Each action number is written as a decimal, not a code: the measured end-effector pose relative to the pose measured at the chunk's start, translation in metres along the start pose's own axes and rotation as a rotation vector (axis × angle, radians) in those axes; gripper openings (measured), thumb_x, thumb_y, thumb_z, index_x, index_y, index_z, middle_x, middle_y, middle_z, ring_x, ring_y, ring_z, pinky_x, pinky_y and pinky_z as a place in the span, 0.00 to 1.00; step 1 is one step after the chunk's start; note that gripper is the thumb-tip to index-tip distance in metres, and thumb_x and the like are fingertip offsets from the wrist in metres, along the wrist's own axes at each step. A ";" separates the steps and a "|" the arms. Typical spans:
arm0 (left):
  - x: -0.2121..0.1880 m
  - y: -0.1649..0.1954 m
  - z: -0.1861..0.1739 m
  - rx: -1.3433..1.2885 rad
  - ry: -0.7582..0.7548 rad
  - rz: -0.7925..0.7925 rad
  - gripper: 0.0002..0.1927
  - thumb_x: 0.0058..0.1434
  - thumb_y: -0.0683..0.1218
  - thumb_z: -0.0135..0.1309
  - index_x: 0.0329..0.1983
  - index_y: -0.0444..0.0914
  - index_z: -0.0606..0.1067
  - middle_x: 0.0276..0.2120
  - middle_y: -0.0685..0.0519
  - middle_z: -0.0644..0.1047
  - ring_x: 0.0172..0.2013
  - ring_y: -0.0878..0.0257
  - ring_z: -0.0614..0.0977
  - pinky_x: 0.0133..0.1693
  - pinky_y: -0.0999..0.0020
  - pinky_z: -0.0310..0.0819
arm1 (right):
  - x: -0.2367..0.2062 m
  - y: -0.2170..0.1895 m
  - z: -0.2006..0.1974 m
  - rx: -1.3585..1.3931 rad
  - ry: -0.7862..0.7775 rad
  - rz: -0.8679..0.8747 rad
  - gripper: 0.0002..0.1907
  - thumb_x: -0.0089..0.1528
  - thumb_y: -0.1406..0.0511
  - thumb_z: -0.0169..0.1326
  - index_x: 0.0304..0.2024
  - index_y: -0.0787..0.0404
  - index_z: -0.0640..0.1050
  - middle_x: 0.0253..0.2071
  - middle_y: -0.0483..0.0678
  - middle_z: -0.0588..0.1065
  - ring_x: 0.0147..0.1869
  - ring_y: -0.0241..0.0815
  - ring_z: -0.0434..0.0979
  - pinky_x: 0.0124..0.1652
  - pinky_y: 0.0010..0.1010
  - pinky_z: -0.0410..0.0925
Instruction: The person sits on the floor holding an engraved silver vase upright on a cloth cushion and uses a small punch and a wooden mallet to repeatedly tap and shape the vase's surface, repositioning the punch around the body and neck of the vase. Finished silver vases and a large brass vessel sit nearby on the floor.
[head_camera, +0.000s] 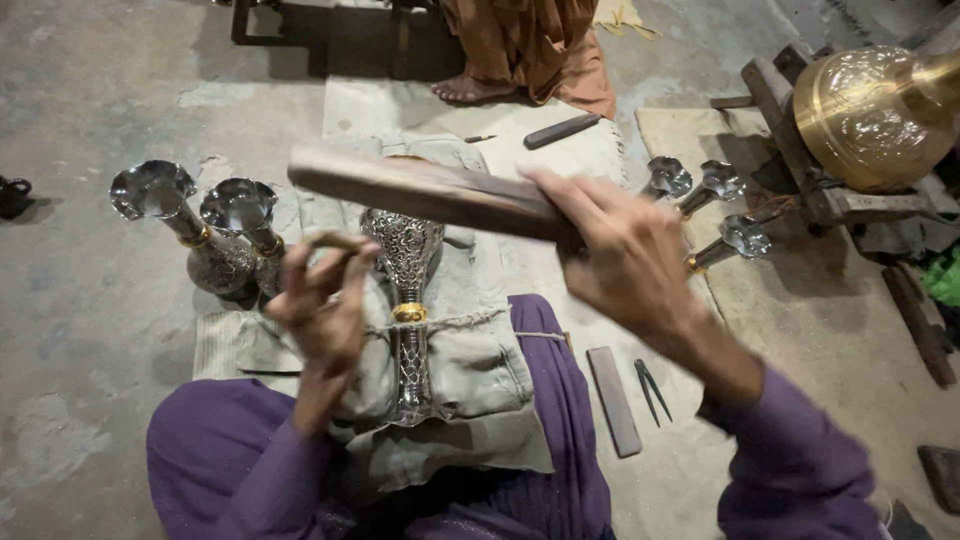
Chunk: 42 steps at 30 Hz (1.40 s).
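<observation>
Purple lap (560, 440), cross-legged, carries a folded cloth pad (470, 380); a vase (408, 300) lies on it, mouth away from the camera, likely cushioned so it does not roll.

Left hand (322, 305): fingers pinched around a small tool (335, 240), blurred, kind unclear. Tip sits just left of the vase's upper body, near or touching; cannot tell which.

Right hand (625, 255): clenched on one end of a wooden bat (430, 192), raised over the vase and across the left hand's tool, apparently as a striker.

Outward: two vases (205, 225) stand left on the floor. Flat bar (613, 400) and dividers (652, 388) lie right of the lap. Three more vases (715, 205) lie beyond, beside a large brass vessel (875, 115) on a wooden stand. Another person's bare foot (468, 88) at top.
</observation>
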<state>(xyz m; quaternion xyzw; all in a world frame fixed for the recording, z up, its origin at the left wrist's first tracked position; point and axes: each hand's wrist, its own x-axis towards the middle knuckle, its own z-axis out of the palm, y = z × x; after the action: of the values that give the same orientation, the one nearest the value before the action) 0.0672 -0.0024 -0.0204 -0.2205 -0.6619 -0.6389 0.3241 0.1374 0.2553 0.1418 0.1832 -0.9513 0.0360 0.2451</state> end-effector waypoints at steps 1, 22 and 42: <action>-0.002 0.003 -0.007 -0.035 0.017 -0.037 0.18 0.74 0.36 0.58 0.63 0.38 0.68 0.45 0.42 0.83 0.46 0.55 0.89 0.46 0.65 0.88 | -0.011 -0.003 0.003 0.141 0.016 0.052 0.28 0.56 0.74 0.59 0.60 0.66 0.75 0.43 0.53 0.79 0.38 0.43 0.80 0.40 0.37 0.76; -0.086 0.030 -0.013 -0.685 0.111 -0.667 0.29 0.64 0.31 0.57 0.65 0.36 0.62 0.42 0.37 0.83 0.42 0.57 0.87 0.46 0.65 0.85 | -0.116 -0.121 0.092 0.509 -0.094 -0.086 0.24 0.48 0.68 0.66 0.47 0.62 0.78 0.37 0.48 0.77 0.41 0.48 0.80 0.40 0.39 0.72; 0.076 -0.007 -0.001 -0.082 -0.859 -0.491 0.37 0.58 0.40 0.63 0.70 0.48 0.64 0.42 0.45 0.85 0.40 0.57 0.90 0.43 0.59 0.91 | -0.159 -0.059 0.118 1.421 0.008 0.642 0.13 0.62 0.74 0.60 0.44 0.63 0.69 0.35 0.51 0.77 0.39 0.41 0.84 0.40 0.33 0.82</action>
<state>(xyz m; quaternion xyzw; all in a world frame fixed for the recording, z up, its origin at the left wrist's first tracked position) 0.0096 -0.0138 0.0289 -0.3140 -0.7423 -0.5735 -0.1468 0.2343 0.2344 -0.0392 0.0117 -0.7057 0.7066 0.0500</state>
